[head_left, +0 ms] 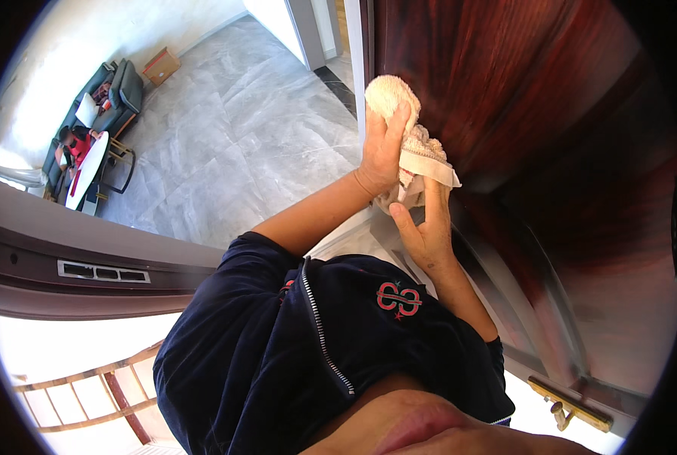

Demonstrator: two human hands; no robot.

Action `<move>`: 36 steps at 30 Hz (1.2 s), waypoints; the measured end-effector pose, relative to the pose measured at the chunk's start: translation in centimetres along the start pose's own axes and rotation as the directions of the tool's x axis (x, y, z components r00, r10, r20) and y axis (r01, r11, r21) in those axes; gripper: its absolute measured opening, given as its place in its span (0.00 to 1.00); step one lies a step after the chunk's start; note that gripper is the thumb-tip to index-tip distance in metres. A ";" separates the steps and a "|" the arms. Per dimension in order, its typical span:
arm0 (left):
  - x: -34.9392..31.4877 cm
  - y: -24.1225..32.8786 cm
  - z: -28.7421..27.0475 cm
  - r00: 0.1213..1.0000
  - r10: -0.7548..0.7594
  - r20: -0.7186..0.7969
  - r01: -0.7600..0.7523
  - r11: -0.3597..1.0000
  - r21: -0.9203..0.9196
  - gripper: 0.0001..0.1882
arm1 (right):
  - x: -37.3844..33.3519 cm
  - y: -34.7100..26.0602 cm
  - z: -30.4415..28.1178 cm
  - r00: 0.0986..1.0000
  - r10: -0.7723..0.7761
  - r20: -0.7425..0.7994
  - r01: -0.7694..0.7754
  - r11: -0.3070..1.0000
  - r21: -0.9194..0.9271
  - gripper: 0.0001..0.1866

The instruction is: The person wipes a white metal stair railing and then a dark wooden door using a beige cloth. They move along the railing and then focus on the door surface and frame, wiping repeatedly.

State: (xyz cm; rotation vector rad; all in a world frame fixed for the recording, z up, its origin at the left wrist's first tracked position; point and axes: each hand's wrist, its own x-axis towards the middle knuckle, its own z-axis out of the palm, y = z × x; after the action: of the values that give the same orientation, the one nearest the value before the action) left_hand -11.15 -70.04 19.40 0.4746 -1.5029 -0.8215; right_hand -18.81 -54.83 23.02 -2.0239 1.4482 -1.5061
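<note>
A cream terry towel (pixel 422 148) is bunched against the edge area of a dark red-brown wooden door (pixel 520 98). My left hand (pixel 385 148) grips the towel from the left, with a rounded wad of it standing above the fingers. Just below, my right hand (pixel 429 231) has its fingers up in the towel under a pale hem band, and its thumb points up beside the cloth. The towel hides most of the right fingertips. Both hands are close together, near the door's edge.
A brass door handle (pixel 570 406) juts out at the lower right. On the left runs a dark door frame with a metal strike plate (pixel 103 271). Beyond lies a grey tiled floor (pixel 240 129); a person in red sits at a white table (pixel 88 174) by a sofa (pixel 122 95).
</note>
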 end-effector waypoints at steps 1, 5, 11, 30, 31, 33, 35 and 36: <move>0.6 0.7 -0.4 0.989 0.146 0.019 -0.147 0.978 0.149 0.35 | 0.1 -0.2 0.1 1.000 -0.007 -0.005 0.007 1.000 -0.020 0.43; 6.7 4.4 -1.5 0.833 0.541 0.114 -0.524 0.706 0.476 0.47 | 1.0 -0.4 -0.4 0.995 -0.066 -0.069 0.060 0.994 -0.088 0.44; 11.5 5.8 -2.3 0.829 0.559 0.022 -0.547 0.801 0.245 0.46 | 2.1 0.2 1.0 0.971 -0.181 -0.155 0.152 0.972 -0.178 0.39; 5.0 -4.1 -5.1 0.893 0.210 0.399 -0.124 0.965 -0.231 0.43 | -0.2 3.5 9.0 0.872 0.464 -0.159 -0.379 0.843 0.383 0.40; 5.4 -4.1 -5.0 0.891 0.200 0.408 -0.113 0.967 -0.227 0.44 | 0.0 3.4 9.2 0.876 0.446 -0.185 -0.347 0.848 0.400 0.41; 5.5 -4.5 -4.9 0.873 0.227 0.431 -0.108 0.953 -0.282 0.43 | 0.0 3.5 9.6 0.860 0.477 -0.183 -0.374 0.832 0.410 0.43; 4.8 -5.8 -5.2 0.864 0.220 0.453 -0.093 0.954 -0.286 0.44 | -0.4 4.1 10.0 0.830 0.532 -0.168 -0.430 0.802 0.415 0.43; 3.9 -6.6 -5.4 0.866 0.218 0.451 -0.103 0.959 -0.265 0.42 | -0.9 4.5 10.3 0.799 0.576 -0.176 -0.484 0.788 0.381 0.41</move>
State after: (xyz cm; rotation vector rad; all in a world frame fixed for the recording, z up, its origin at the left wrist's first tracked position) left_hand -7.49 -78.33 16.96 -0.0433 -1.8385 -1.0134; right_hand -12.78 -59.88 14.93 -1.1012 1.5765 -1.6657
